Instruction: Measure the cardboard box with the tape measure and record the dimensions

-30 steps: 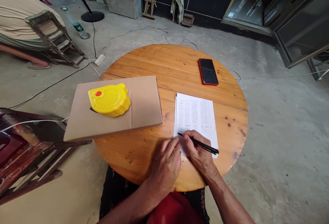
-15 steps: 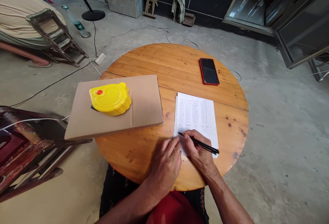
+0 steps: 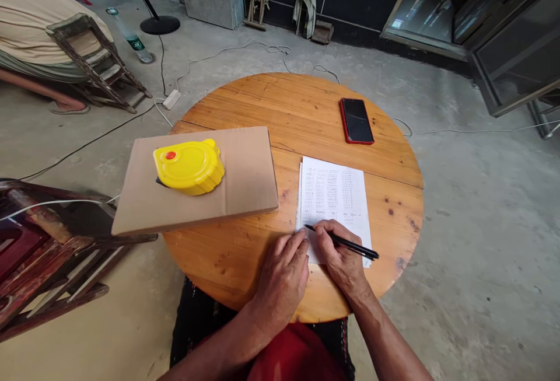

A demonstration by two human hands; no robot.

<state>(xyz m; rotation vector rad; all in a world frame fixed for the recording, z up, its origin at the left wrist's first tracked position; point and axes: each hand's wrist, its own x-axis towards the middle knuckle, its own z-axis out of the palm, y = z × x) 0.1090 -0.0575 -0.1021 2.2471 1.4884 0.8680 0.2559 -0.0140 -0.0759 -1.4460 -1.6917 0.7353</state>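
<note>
Pinched in my right hand (image 3: pixel 343 252) is a black pen (image 3: pixel 356 247), its tip on the lower left part of a white sheet of paper (image 3: pixel 354 188). Columns of small handwriting cover the sheet, too small to read, and more paper shows under its left edge. My left hand (image 3: pixel 282 276) lies flat with its fingertips on the lower left corner of the paper, holding nothing. Left of the paper, a yellow tape measure (image 3: pixel 190 168) with a red button rests on a flat cardboard box (image 3: pixel 249 165).
A phone (image 3: pixel 356 119) in a red case lies at the back right of the round wooden table (image 3: pixel 280 107). A wooden chair (image 3: pixel 48 258) stands at the left. Beyond are a small wooden chair (image 3: pixel 100 63), a bottle (image 3: pixel 135 42), cables and a person's foot (image 3: pixel 70 104).
The pen has shifted slightly to the right and its back end has swung a little. My left hand stays where it was; the rest looks the same.
</note>
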